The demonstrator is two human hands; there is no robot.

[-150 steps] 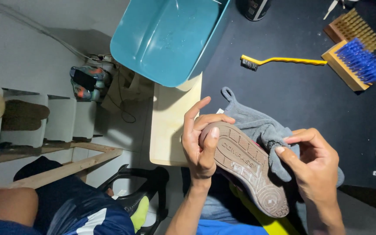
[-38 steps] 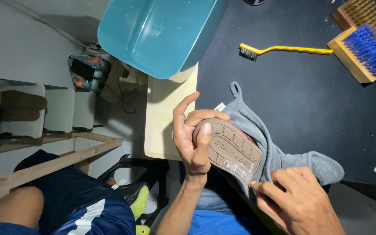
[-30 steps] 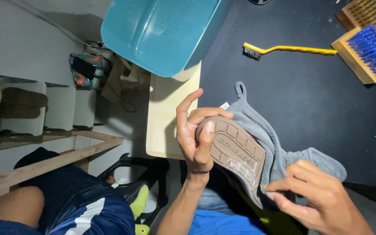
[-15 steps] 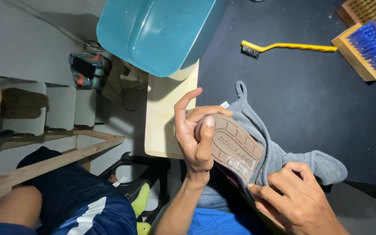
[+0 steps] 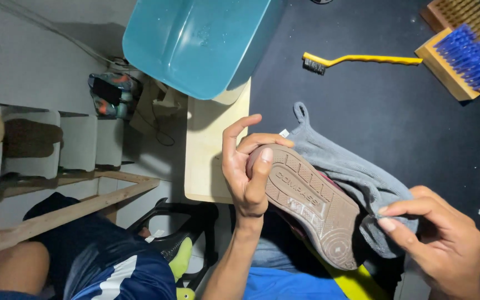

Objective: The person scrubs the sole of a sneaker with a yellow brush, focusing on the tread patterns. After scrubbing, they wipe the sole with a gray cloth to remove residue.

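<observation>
From the head view, the left hand (image 5: 248, 172) has its grip clamped on the toe end of a shoe (image 5: 312, 208), thumb laid across the sole and fingers curled over the tip, so the shoe is held sole-up in the air above the person's lap, just off the near edge of the dark bench (image 5: 373, 111). The right hand (image 5: 437, 244) has its grip pinched together on a fold of the grey cloth (image 5: 351, 172), which wraps the far side of the shoe near the heel. The risk I see lies in that one-ended hold: only the toe is gripped, so a firm rub at the heel could lever the shoe round in the fingers or pull it loose, dropping it toward the lap or the floor. The cloth is held by a small pinch and could slip free under a hard stroke; its loose loop hangs toward the bench and may drag. The teal tub (image 5: 195, 44) juts past the pale board (image 5: 218, 144) it rests on, and a jolting elbow might tip it. The yellow-handled wire brush (image 5: 362, 58) and the blue-bristled brush (image 5: 462, 58) lie well apart, out of harm's way.
</observation>
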